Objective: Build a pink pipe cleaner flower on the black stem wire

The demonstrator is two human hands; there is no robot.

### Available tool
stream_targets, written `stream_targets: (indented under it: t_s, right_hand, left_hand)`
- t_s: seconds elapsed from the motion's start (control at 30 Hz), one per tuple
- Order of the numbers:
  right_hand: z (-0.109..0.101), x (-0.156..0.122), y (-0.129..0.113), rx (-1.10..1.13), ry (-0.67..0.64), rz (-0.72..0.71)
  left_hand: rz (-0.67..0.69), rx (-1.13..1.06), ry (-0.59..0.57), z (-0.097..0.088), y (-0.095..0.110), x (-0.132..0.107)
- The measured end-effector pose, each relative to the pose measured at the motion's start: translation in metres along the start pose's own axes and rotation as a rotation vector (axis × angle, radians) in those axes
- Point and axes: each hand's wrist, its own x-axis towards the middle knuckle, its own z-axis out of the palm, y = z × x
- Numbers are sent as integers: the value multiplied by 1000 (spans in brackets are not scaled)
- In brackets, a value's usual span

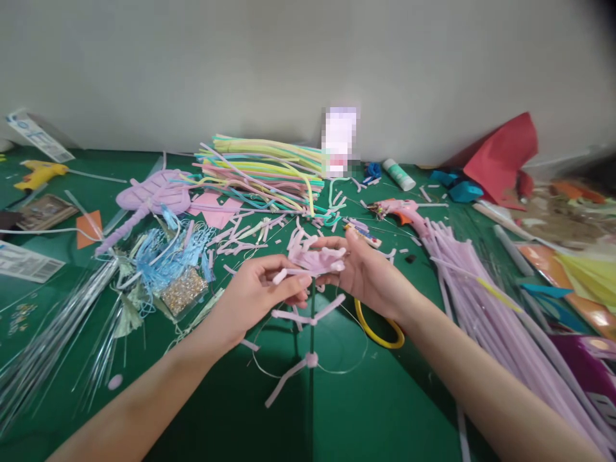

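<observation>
Between my two hands is a small lilac piece built of bent pipe cleaners (317,258), with short stubs sticking out. My left hand (269,282) pinches its lower left side between thumb and fingers. On the other side, my right hand (368,273) has its fingers closed round the right edge. Just below the hands lie cut lilac pipe cleaner pieces (294,316), a lilac pompom-like ball (312,360) and a thin clear loop of wire or line (337,372). A yellow ring-shaped handle (380,339) shows partly under my right wrist.
Bundled coloured pipe cleaners (260,170) lie at the back by a phone (339,138). A pink glue gun (407,212) and long lilac pipe cleaners (476,289) are on the right. Blue tassels (166,256), a lilac leaf-shaped piece (156,192) and a yellow glue gun (41,174) occupy the left.
</observation>
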Motion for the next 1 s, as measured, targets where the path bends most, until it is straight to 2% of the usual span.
stream_targets:
  t_s: [0.07, 0.33, 0.43, 0.53, 0.63, 0.87, 0.93, 1.0]
  right_hand:
    - [-3, -2, 1, -113, -28, -15]
    - [14, -5, 9, -572, 86, -184]
    - [21, -9, 10, -870, 206, -286]
    - [27, -14, 10, -1213, 356, -479]
    - [31, -16, 11, -1402, 439, -626]
    - [31, -15, 17, -1544, 483, -731]
    - [30, -15, 16, -1506, 493, -701]
    - [29, -15, 13, -1400, 483, -593]
  left_hand:
    - [4, 3, 32, -4, -4, 1]
    - [35, 37, 149, -6, -15, 2]
    - [37, -3, 160, -4, -16, 2]
    - [21, -37, 158, -5, -18, 3]
    - [-4, -107, 133, -6, -18, 4]
    - [-34, -191, 89, -3, -18, 4]
    - [-40, -191, 81, -3, -19, 4]
    - [-37, -187, 93, -4, -21, 3]
